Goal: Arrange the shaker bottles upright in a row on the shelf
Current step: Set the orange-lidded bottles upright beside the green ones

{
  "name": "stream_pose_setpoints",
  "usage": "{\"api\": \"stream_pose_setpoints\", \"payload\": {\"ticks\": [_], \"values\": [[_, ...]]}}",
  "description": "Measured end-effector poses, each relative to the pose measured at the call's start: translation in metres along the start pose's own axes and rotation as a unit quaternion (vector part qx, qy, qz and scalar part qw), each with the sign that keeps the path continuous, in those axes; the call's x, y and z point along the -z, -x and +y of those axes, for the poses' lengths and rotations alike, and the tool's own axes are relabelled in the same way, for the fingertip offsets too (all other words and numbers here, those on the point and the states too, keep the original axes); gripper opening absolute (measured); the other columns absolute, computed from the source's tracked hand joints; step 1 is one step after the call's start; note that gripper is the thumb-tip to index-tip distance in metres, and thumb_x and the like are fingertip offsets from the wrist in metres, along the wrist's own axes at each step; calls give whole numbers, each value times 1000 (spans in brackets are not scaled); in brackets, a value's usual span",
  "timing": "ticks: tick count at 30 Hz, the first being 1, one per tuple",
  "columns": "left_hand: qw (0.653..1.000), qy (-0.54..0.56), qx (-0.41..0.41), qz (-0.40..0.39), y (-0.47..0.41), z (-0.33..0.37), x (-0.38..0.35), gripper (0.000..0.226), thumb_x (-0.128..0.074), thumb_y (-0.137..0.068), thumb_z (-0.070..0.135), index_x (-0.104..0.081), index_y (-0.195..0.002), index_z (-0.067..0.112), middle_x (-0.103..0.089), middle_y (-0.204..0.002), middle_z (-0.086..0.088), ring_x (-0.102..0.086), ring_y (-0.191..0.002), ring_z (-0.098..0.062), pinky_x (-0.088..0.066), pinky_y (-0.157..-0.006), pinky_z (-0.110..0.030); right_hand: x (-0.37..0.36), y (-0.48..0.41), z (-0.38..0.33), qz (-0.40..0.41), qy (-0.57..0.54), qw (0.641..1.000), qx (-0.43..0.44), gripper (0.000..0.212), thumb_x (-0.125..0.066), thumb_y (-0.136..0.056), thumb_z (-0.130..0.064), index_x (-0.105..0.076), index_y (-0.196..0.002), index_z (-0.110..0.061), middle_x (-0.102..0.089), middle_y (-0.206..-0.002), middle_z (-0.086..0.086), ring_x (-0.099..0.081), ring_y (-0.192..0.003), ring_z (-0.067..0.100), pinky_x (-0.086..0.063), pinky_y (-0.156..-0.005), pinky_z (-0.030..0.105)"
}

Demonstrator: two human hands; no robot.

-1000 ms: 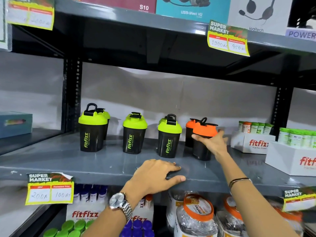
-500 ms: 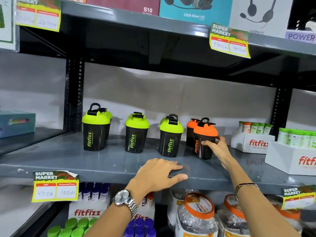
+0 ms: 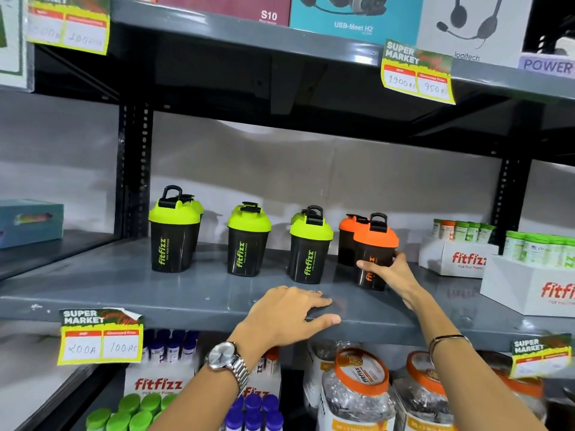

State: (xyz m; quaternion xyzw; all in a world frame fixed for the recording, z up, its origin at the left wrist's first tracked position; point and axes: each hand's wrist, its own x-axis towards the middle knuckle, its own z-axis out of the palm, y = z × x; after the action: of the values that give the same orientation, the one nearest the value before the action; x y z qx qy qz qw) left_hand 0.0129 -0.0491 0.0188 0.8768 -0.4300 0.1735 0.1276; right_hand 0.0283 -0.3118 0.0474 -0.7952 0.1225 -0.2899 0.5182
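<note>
Four front bottles: all upright on the shelf (image 3: pixel 124 284), spaced in a rough row.
Green: three green-lid shakers (image 3: pixel 247 241) stand left to centre; at least the leftmost has another tucked behind.
Orange: front orange-lid shaker (image 3: pixel 375 251) is upright at the row's right end, a second orange one just behind it.
Right hand (image 3: pixel 395 273): your fingers are wrapped around the front orange shaker's lower body, clamped on it.
Left hand (image 3: pixel 289 315): flat and spread on the shelf's front edge, holding nothing.
Left to do: likely only nudge the orange one into line and let go.
</note>
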Motion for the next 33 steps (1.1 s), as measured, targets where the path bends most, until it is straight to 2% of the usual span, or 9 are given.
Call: {"api": "stream_pose_setpoints", "payload": {"ticks": [3, 8, 12, 15, 18, 20, 22, 26, 33], "values": [[1000, -4, 0, 0, 0, 1, 0, 56, -33, -87, 66, -48, -131, 34, -46, -141, 9, -44, -127, -13, -38, -103, -38, -1, 2, -1, 24, 34, 999, 11, 85, -82, -66, -25, -30, -130, -5, -52, -126, 13, -51, -118, 31, -42, -102, 46], [1000, -8, -1, 5, 0, 1, 0, 57, -32, -87, 66, -48, -131, 34, -46, -141, 9, -44, -127, -13, -40, -101, -38, -2, 3, -3, 1, 20, 1000, -1, 73, -77, -71, -20, -32, -128, -7, -53, -127, 15, -51, -115, 30, -42, -102, 45], [1000, -15, -2, 6, -1, 0, -1, 56, -32, -87, 66, -48, -131, 34, -46, -142, 9, -44, -127, -13, -40, -101, -37, -3, 7, -6, 3, 13, 1000, -1, 82, -80, -67, -20, -30, -131, -5, -51, -128, 15, -50, -117, 29, -42, -99, 40], [1000, 8, 0, 7, -1, -1, -1, 58, -33, -86, 68, -45, -132, 36, -45, -142, 10, -43, -128, -13, -38, -102, -35, -3, 10, -6, 10, 26, 1000, 3, 90, -83, -65, -23, -28, -133, -4, -47, -133, 18, -46, -122, 32, -40, -103, 45], [992, 83, 17, 90, -7, 0, 5, 65, -35, -84, 68, -31, -140, 34, -40, -146, 7, -37, -132, -14, -31, -105, -37, -2, 12, -6, 22, 41, 999, 6, 93, -84, -62, -26, -28, -134, -5, -44, -135, 18, -43, -125, 32, -38, -105, 48], [974, 109, 69, 185, -20, 4, 10, 75, -44, -84, 63, -22, -144, 25, -36, -147, -1, -34, -132, -21, -31, -104, -41, -3, 14, -7, 41, 54, 998, 8, 95, -84, -61, -28, -28, -134, -5, -42, -136, 19, -42, -126, 33, -38, -104, 47], [947, 138, 170, 237, -36, 8, 13, 88, -60, -79, 54, -15, -145, 16, -34, -146, -10, -33, -130, -29, -33, -101, -45, -5, 17, -8, 66, 67, 996, -3, 101, -84, -60, -31, -24, -137, -3, -38, -138, 21, -41, -127, 35, -38, -101, 45], [892, 239, 329, 195, -63, 14, 10, 114, -76, -69, 46, -1, -143, 3, -21, -148, -19, -23, -134, -35, -29, -104, -49, -11, 20, -12, 109, 83, 990, -29, 105, -83, -60, -37, -23, -137, -1, -36, -140, 24, -40, -127, 40, -39, -99, 48], [859, 275, 387, 191, -93, 15, 2, 113, -83, -62, 40, -10, -140, 2, -28, -143, -20, -34, -128, -38, -38, -97, -47, -12, 21, -15, 120, 94, 988, -15, 92, -82, -60, -42, -35, -130, -5, -47, -132, 19, -49, -120, 38, -45, -95, 49]]}}
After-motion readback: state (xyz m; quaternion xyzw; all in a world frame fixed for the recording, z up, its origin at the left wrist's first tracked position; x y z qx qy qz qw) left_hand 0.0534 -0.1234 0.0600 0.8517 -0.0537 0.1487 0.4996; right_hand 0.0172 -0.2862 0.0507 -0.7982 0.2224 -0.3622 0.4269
